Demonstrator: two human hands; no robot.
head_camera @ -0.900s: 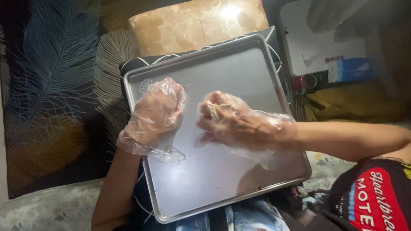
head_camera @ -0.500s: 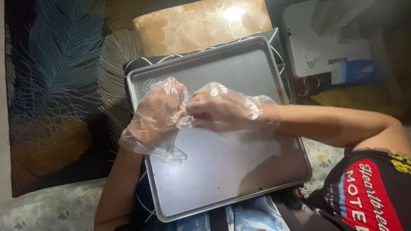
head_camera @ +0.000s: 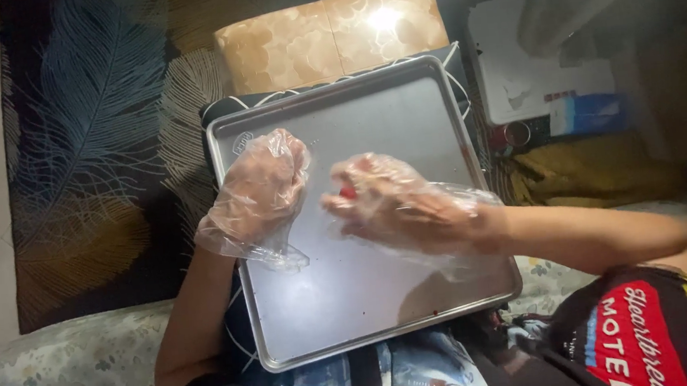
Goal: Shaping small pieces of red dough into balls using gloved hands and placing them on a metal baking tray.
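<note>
A metal baking tray (head_camera: 403, 113) lies tilted across the person's lap, its raised rim running on all 4 sides; the near edge sits over the blue-patterned trousers (head_camera: 426, 376), the far edge rests against a dark cushion (head_camera: 224, 108). Most of the tray's flat bottom is bare, with free room toward the near corners and along the right rim. A few dark red smears mark the metal near the lower right.

Beyond the tray stands a tan, mottled box (head_camera: 329, 33) with a bright glare on it. Left of the tray hangs a dark cloth with large feather patterns (head_camera: 90, 140). Right of it are a white box (head_camera: 531, 69) and a small blue pack (head_camera: 589, 113), in dim light. A pale floral sofa (head_camera: 53, 376) runs under the person.

Both hands wear loose clear plastic gloves and hover over the tray's middle, close together but apart. The left hand (head_camera: 261, 192) is curled into a loose fist; whether it holds anything cannot be told. The right hand (head_camera: 394, 201) has its fingers bent inward around a small red thing (head_camera: 347, 191) at the fingertips, pinched just above the tray.
</note>
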